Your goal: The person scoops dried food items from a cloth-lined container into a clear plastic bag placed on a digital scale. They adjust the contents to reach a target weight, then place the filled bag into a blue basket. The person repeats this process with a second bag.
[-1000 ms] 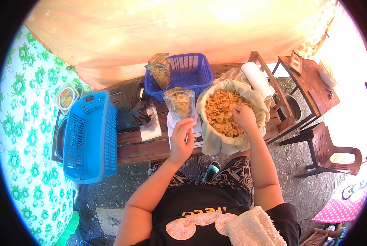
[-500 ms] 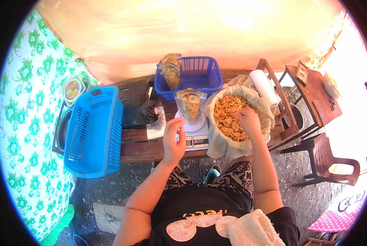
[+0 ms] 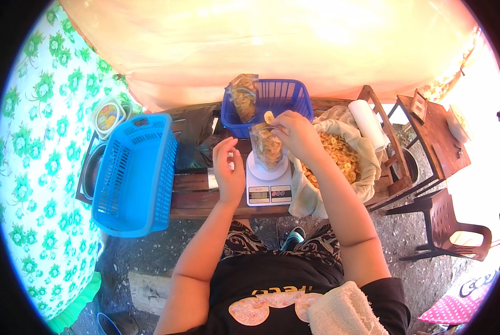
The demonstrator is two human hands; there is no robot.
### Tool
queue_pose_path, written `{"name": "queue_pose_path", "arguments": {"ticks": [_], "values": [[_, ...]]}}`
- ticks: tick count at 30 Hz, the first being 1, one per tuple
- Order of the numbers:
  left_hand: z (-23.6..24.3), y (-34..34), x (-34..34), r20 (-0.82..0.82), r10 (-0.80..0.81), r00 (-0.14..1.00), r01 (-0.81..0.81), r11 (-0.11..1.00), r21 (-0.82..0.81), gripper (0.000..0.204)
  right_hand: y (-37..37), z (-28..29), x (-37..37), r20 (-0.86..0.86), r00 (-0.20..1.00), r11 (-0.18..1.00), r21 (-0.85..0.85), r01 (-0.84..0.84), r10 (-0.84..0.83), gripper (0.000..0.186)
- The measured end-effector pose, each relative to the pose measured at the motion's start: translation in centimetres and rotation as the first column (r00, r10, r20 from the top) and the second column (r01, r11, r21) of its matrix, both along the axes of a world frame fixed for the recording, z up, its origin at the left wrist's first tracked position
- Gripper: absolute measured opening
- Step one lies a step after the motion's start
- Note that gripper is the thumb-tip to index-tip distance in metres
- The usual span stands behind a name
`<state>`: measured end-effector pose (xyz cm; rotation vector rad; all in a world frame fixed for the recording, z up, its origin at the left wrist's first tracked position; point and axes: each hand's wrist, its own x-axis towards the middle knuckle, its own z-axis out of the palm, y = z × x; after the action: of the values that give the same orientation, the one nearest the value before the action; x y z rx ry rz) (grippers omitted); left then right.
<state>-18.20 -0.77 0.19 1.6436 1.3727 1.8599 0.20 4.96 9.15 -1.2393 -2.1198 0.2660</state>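
A clear pouch (image 3: 266, 148) partly filled with chips stands upright on a white kitchen scale (image 3: 268, 187) at the table's middle. Over the pouch's mouth is my right hand (image 3: 299, 135), its fingers pinched together, with a round yellow chip (image 3: 269, 117) at the fingertips. To the left of the scale my left hand (image 3: 228, 170) hovers with loosely bent fingers apart, holding nothing. A cloth-lined container (image 3: 308, 195) heaped with golden chips (image 3: 342, 153) sits right of the scale, partly hidden by my right forearm.
Behind the scale, a dark blue basket (image 3: 294, 92) holds filled pouches (image 3: 243, 100). A light blue basket (image 3: 132, 184) lies at the left, beside a dark plastic bag (image 3: 194, 134). On the right are a white roll (image 3: 368, 123), a wooden side table (image 3: 437, 134) and a brown chair (image 3: 439, 223).
My right hand has moved left and up from the chip heap to the pouch's mouth, now with a chip. My left hand has shifted slightly left, away from the pouch.
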Motion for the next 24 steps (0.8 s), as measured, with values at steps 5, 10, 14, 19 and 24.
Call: {"name": "queue_pose_path", "arguments": {"ticks": [5,10,14,19,24], "values": [[-1.2,0.3,-0.5,0.033,-0.013,0.999,0.013,1.0,-0.01,0.027,-0.4,0.2,0.7,-0.163,0.987,1.0,-0.004,0.005,-0.006,0.011],[-1.6,1.3,-0.5,0.113,-0.029,0.993,0.037,0.996,-0.076,0.028,0.1,0.2,2.3,-0.243,0.965,0.995,-0.01,0.097,-0.096,0.011],[-1.7,1.0,-1.4,0.166,-0.024,0.986,0.041,0.994,-0.101,0.026,-0.3,-2.5,6.8,-0.124,0.923,0.915,-0.231,0.33,-0.364,0.02],[-2.4,0.3,-2.1,0.175,-0.003,0.985,0.024,0.992,-0.12,0.024,-4.7,-9.1,10.8,0.223,0.972,0.933,-0.327,0.152,-0.08,0.032],[-2.7,0.3,-1.2,0.163,-0.019,0.986,0.039,0.992,-0.121,0.025,-6.4,-10.8,14.4,0.308,0.948,0.94,-0.294,0.174,-0.08,0.025]]}}
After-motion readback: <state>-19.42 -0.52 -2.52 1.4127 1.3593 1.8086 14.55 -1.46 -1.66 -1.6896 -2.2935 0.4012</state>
